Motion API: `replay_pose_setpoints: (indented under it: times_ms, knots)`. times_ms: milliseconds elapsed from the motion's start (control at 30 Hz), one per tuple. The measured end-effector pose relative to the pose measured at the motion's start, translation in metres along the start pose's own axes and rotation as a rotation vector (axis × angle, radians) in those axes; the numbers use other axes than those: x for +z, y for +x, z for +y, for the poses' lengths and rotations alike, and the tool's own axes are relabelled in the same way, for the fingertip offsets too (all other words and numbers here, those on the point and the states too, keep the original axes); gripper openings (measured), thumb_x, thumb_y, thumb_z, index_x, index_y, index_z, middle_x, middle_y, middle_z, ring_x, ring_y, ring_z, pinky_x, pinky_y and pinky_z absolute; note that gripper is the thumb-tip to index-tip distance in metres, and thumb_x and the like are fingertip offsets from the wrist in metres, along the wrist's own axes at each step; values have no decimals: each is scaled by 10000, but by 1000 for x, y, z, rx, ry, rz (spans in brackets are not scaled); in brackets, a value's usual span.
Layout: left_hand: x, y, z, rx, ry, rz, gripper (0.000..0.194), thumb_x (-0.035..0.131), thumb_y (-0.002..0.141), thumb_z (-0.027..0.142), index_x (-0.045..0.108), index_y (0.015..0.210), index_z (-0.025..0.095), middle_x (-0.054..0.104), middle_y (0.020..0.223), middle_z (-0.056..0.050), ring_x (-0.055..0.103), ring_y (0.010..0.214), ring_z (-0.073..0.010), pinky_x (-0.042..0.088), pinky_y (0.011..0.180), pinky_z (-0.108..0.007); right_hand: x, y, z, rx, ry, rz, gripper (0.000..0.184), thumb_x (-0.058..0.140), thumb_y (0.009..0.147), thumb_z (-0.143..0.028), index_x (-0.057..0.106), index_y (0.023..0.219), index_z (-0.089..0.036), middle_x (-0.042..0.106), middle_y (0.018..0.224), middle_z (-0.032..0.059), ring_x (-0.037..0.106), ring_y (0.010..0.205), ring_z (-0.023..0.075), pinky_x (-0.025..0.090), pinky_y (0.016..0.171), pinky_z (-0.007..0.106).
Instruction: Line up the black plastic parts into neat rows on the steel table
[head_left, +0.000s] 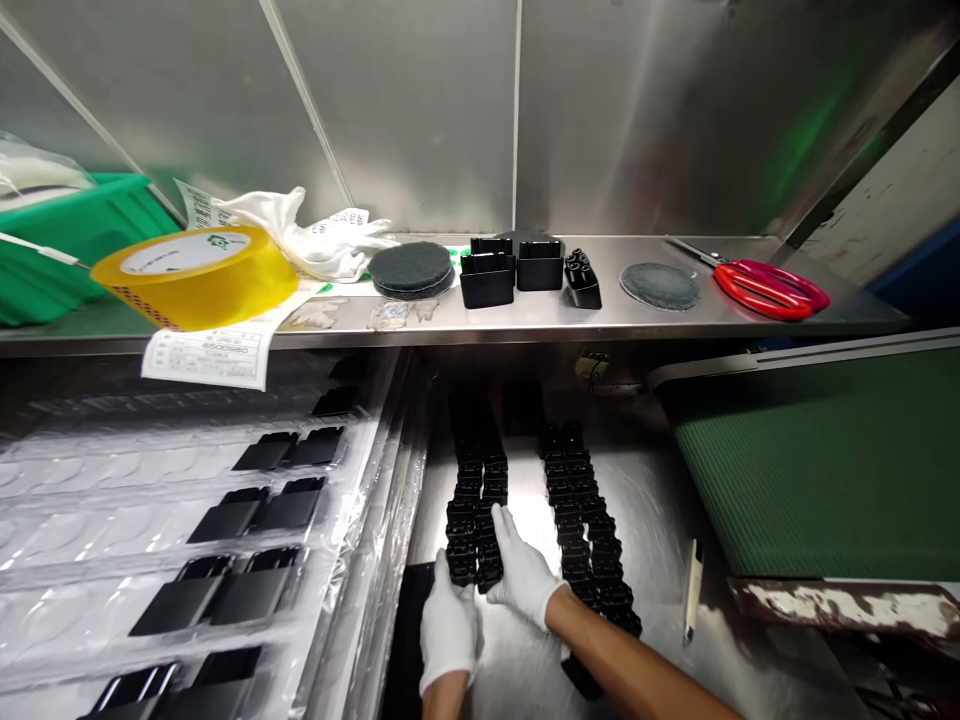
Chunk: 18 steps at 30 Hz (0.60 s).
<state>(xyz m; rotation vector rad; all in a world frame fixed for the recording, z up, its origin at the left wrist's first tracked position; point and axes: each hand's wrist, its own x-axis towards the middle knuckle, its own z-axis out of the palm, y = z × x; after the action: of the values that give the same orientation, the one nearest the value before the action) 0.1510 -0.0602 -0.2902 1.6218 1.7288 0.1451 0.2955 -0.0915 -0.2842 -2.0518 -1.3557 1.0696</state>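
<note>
Both my hands wear white gloves, at the near end of a double row of small glossy black plastic parts (466, 515) on the metal worktop. My left hand (450, 628) lies against the row's left side, with its thumb by the near end. My right hand (523, 572) has its fingers stretched along the right side and its thumb at the near end. Between them the hands grip the end parts; the exact contact is partly hidden. A second double row of black parts (581, 510) stands to the right, partly behind my right forearm.
Clear plastic trays (90, 530) with black pieces are stacked at left. A metal shelf (540, 325) bears yellow tape (255, 285), abrasive discs (411, 268), black parts (487, 282) and red-handled scissors (772, 288). A cutter knife (693, 590) lies near a green belt (832, 460).
</note>
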Motion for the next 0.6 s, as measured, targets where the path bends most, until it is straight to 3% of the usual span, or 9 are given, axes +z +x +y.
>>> replay_pose_setpoints:
  times_ms: [233, 300, 400, 467, 533, 600]
  knots:
    - [-9, 29, 25, 4, 59, -3, 649, 485, 835, 226, 325, 1461, 168, 724, 834, -107, 678, 765, -254, 448, 678, -337, -18, 17, -4, -56, 85, 59, 1344, 836, 489, -81, 52, 1554, -318, 136, 1627, 131, 675, 1031, 356, 555, 840, 358]
    - [-17, 28, 28, -8, 58, -16, 655, 510, 815, 226, 334, 1443, 162, 728, 860, -124, 684, 791, -276, 455, 708, -363, -21, 12, -1, -84, 143, 77, 1291, 850, 516, -168, 96, 1555, -304, 218, 1612, 114, 652, 1072, 358, 540, 873, 358]
    - [-25, 14, 29, -58, 7, 0, 656, 551, 812, 302, 330, 1413, 159, 712, 992, -164, 671, 908, -333, 450, 796, -442, -26, 10, 5, -30, 327, 250, 875, 718, 746, -403, 329, 1507, -215, 505, 1447, 116, 614, 1132, 331, 506, 936, 362]
    - [-21, -1, 32, -109, -108, -8, 568, 542, 832, 404, 402, 1335, 183, 695, 1014, -155, 657, 953, -345, 449, 828, -471, -32, 19, 6, 42, 425, 375, 604, 495, 910, -445, 449, 1427, -135, 574, 1362, 137, 593, 1169, 285, 489, 968, 337]
    - [-6, -16, 39, -164, -312, -126, 448, 590, 796, 462, 542, 1144, 186, 696, 909, -127, 673, 883, -325, 486, 770, -440, -40, 36, 3, 70, 451, 445, 560, 340, 979, -438, 435, 1414, -99, 524, 1409, 144, 515, 1275, 243, 426, 1052, 309]
    - [15, -26, 51, -223, -595, -334, 386, 693, 709, 445, 619, 976, 177, 701, 837, -116, 693, 813, -299, 519, 693, -389, -48, 58, -3, 85, 446, 485, 556, 263, 1003, -436, 372, 1445, -118, 469, 1454, 127, 410, 1367, 216, 335, 1128, 315]
